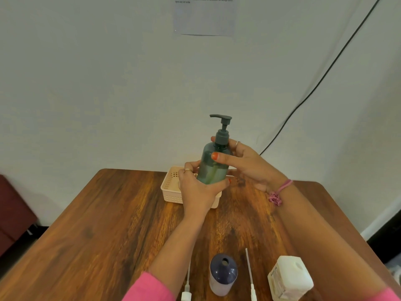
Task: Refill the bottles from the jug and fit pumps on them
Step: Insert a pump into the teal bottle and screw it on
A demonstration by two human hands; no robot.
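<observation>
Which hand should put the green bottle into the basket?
Probably the left hand. It already grips the green bottle around its body, right above the basket. The right hand only has fingers at the pump collar, so it could simply let go.

Two bottles: a green bottle (pixel 213 165) with one fitted pump (pixel 221 129), and a dark-capped bottle (pixel 223 274). Two loose pumps (pixel 187 285) (pixel 250 276), one jug (pixel 289 279), one basket (pixel 171 187).

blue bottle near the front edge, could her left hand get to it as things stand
Probably not yet: the left hand grips the green bottle. Otherwise the blue bottle stands uncapped and unobstructed beside that forearm.
</observation>
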